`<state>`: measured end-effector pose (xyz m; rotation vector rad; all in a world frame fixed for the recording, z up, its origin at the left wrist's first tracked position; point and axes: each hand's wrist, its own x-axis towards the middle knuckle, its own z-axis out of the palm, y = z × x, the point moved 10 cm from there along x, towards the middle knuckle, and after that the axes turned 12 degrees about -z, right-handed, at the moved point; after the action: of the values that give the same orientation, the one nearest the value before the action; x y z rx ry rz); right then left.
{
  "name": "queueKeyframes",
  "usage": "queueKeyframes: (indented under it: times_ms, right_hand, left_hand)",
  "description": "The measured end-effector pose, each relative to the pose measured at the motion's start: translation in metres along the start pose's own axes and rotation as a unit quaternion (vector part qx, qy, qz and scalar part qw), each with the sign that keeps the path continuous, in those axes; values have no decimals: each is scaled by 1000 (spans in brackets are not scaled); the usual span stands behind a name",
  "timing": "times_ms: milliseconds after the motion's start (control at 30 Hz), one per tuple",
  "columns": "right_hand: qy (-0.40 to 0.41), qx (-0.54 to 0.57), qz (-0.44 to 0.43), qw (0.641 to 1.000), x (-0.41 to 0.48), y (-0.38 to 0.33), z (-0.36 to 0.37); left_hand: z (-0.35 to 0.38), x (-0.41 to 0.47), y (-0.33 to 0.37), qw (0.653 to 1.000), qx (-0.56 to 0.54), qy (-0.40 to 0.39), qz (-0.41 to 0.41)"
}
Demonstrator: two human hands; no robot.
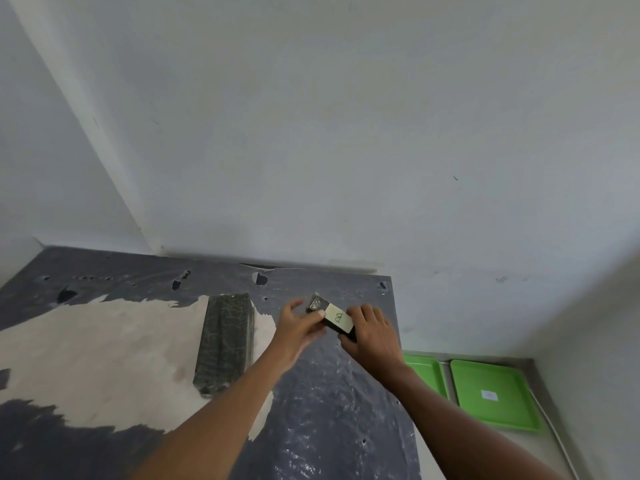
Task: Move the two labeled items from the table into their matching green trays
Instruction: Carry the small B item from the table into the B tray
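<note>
Both hands are working on one labeled item (334,318) near the far right corner of the desk (329,410). The right hand (372,332) is closing its grip around the item's near end, fingers curled over it. The left hand (299,323) is half open, its thumb and fingertips touching the item's left side rather than wrapping it. Whether the item is lifting off the desk or lying on it, I cannot tell.

The task looks to be only beginning. Two green trays (495,393) are sitting on a lower surface off the desk's right edge; the right one is holding just a small white tag, and the left one (424,374), partly hidden by the right forearm, is showing nothing in its visible part. Both transfers seem to be remaining.

The item is a small dark block, with something shiny and crumpled at its far end and a pale label on top bearing a green handwritten mark that is too small to read. A long dark bundle (223,342) is lying near the desk's middle; any label on it is not showing.
</note>
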<state>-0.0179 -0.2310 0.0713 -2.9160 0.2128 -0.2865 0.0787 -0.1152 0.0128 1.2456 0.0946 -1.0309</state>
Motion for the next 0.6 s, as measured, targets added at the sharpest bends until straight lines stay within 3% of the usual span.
queueKeyframes:
  times_ms: [167,300,500,600]
  right_hand:
    - [28,68,4,997,-8,-8,0]
    - [53,64,-17,996,-15,-3,-14]
    - [-6,-26,-151,988,-35,-15,-23]
    - [28,-56,-180,982,-56,-18,-34]
  left_hand:
    - [19,-1,-8,1000,2,16,0]
    - [21,-2,5,988,145,47,17]
    - [47,-17,-4,956,291,-15,19]
    - [57,-30,-20,941,336,-29,21]
